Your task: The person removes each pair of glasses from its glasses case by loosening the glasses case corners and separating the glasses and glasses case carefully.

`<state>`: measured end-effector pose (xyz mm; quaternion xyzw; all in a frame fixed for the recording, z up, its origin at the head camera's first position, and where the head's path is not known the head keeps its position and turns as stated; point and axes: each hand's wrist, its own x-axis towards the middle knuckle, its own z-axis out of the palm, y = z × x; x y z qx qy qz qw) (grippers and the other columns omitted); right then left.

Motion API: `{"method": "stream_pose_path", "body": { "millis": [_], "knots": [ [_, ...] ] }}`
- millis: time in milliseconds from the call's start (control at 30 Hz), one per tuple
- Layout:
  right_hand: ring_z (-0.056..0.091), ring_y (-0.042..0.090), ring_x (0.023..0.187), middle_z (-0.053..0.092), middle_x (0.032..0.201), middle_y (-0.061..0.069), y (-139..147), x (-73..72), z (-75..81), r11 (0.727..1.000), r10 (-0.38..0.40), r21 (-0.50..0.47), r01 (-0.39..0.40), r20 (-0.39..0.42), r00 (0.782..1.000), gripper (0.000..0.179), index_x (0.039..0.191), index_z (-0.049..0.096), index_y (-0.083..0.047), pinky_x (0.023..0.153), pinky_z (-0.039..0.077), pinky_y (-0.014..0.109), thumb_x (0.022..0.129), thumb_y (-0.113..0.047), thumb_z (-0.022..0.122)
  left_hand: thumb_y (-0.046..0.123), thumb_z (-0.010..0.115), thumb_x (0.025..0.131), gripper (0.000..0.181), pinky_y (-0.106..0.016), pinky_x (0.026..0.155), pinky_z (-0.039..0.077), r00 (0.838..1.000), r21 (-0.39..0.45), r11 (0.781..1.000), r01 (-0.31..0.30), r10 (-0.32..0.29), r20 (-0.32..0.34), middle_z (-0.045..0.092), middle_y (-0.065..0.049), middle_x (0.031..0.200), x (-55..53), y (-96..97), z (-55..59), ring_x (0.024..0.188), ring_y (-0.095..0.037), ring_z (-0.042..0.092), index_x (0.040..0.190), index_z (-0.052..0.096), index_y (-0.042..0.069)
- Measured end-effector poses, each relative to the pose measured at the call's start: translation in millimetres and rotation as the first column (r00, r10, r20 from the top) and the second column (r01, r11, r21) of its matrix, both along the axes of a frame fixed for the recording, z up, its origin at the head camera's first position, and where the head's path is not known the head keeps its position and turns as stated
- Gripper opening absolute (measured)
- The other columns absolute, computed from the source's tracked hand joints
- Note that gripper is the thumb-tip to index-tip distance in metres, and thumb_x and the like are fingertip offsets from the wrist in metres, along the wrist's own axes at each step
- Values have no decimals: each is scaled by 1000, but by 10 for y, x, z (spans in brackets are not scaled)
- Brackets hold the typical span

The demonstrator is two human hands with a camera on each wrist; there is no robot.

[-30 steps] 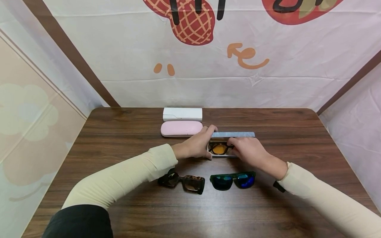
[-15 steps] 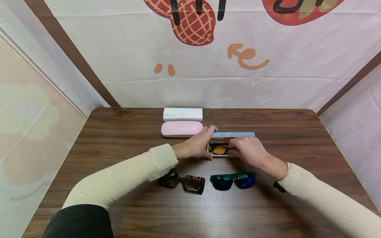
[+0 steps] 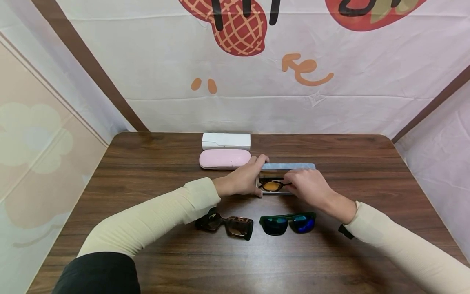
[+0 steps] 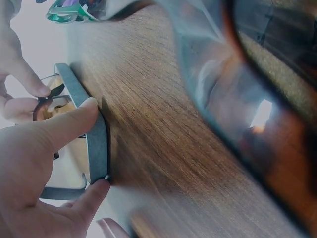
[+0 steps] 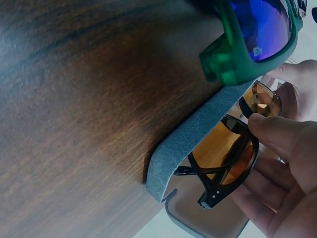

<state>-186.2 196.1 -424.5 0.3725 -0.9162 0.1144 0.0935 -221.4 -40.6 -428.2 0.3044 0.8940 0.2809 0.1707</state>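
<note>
A blue-grey glasses case (image 3: 289,166) lies with its lid up, and black-framed sunglasses with orange lenses (image 3: 272,186) sit in its opening. My left hand (image 3: 242,178) grips the case's left end; in the left wrist view its thumb presses the front wall (image 4: 98,153). From the other side my right hand (image 3: 309,185) pinches the sunglasses near the bridge, the thumb on the front of the frame in the right wrist view. One lens and temple (image 5: 213,196) show there, tilted over the case's inside. The right fingers cover the far lens in the head view.
Behind my left hand lie a pink glasses case (image 3: 225,159) and a white one (image 3: 225,141). Nearer to me on the wooden table (image 3: 220,269) are tortoiseshell sunglasses (image 3: 238,227), partly beside my left sleeve, and green-framed sunglasses with blue mirrored lenses (image 3: 302,223).
The orange-lensed sunglasses have tipped flatter and sunk slightly in the case, with my right hand still pinching them. My left hand has stayed on the case.
</note>
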Motion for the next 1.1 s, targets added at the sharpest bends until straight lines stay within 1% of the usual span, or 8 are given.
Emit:
{"method": "stream_pose_path", "body": {
  "millis": [367,533,767,967,1100],
  "knots": [
    [70,16,77,72,86,-1,11,23,2,1000,15,-21,-16,-34,999,13,87,77,-11,65,58,35,80,-8,87,18,90,79,95,-34,74,48,1000,-17,1000,2,-2,-14,46,-16,121,-3,3,1,81,-20,55,149,27,10],
    [70,16,78,72,86,-1,26,39,47,999,18,-34,-20,-44,999,14,87,77,-12,65,58,35,79,-7,87,19,90,79,96,-33,75,49,1000,-23,1000,-2,1,-14,44,-13,121,0,6,-6,80,-19,56,150,27,11],
    [71,14,76,72,86,-2,68,64,131,998,12,-55,-13,-22,1000,14,86,76,-12,62,57,33,79,-7,88,20,89,81,94,-34,75,49,1000,-30,1000,2,-2,-13,44,-15,128,0,8,-6,84,-21,57,150,26,11],
    [69,13,76,72,86,-5,112,97,190,999,-16,-49,17,11,1000,14,86,76,-15,60,56,32,80,-9,87,20,90,80,95,-34,74,49,1000,-33,999,2,-3,-14,43,-17,133,-4,9,-11,78,-20,57,151,26,11],
    [70,13,77,73,90,-5,152,120,244,999,-40,-35,42,50,998,14,87,77,-17,60,55,33,81,-10,86,21,90,79,97,-34,69,49,1000,-36,999,3,-4,-15,43,-16,132,-11,16,-13,74,-20,55,151,26,11]
  ]
}}
